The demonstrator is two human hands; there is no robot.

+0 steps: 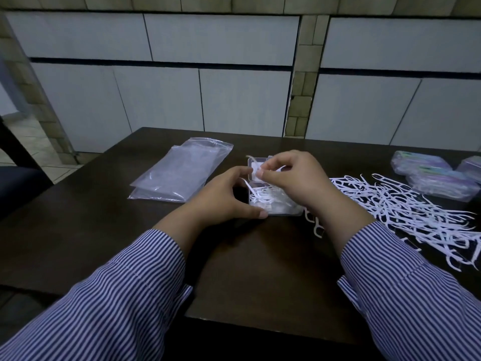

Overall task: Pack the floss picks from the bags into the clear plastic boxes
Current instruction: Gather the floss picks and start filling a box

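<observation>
My left hand [223,196] grips the left edge of the open clear plastic box [270,201] at frame centre on the table [104,230]. My right hand [294,183] pinches floss picks [276,169] over it. Loose picks [406,212] lie right; empty bags [182,170] left.

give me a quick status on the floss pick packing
Left hand grips open clear box, part filled. Right hand pinches a floss pick over it. Loose pile waits right; nothing blocking.
</observation>
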